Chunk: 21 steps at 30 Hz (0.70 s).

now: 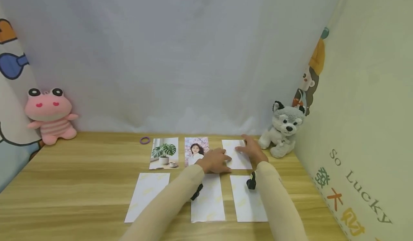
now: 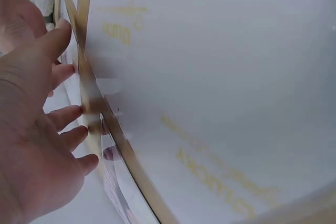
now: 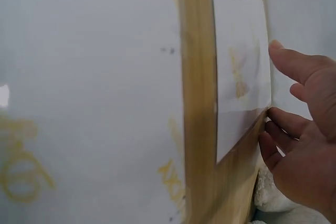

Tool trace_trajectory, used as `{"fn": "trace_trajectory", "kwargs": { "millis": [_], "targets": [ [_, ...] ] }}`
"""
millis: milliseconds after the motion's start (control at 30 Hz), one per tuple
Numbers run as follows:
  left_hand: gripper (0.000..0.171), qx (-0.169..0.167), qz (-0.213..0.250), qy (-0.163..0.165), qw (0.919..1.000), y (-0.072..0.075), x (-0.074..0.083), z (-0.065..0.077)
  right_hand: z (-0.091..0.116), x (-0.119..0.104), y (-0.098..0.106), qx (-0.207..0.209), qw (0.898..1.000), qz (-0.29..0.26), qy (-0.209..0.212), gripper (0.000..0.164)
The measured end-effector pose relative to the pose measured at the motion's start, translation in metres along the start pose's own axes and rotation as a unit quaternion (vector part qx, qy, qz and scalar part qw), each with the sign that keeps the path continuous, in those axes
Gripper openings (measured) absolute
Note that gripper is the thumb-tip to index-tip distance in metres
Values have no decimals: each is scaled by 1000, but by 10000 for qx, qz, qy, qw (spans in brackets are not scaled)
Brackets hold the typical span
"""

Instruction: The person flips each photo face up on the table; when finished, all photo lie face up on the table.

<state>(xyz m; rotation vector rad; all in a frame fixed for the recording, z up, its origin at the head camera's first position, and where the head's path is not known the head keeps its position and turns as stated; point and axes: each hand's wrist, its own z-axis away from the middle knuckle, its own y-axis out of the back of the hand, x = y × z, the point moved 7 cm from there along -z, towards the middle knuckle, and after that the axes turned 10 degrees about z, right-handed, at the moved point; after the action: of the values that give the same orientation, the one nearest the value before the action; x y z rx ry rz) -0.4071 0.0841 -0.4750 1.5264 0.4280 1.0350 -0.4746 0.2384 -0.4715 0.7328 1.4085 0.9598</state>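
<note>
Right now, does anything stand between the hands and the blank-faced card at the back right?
Nothing visible does. The left hand is at the white card's left side, the right hand at its right; the plush dog sits farther right, out of the way.

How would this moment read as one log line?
left hand: near far-row white card | right hand: at its edge | plant picture, portrait: face up

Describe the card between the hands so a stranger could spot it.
On the wooden table, find the gray toy dog. The card sits just left of it, in the back row. Unlike that row's two photos, it shows a white side.
</note>
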Motion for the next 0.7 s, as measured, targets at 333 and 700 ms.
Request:
{"fn": "trace_trajectory", "kwargs": {
  "millis": [333,700],
  "targets": [
    [49,-19,-62,202,9998,-1,2,1,-7,2,-3,-10,9991,-386,168,62],
    [48,48,-161,225,9996,2,3,1,-7,-8,26,331,9931,-1126,64,69]
  ]
}}
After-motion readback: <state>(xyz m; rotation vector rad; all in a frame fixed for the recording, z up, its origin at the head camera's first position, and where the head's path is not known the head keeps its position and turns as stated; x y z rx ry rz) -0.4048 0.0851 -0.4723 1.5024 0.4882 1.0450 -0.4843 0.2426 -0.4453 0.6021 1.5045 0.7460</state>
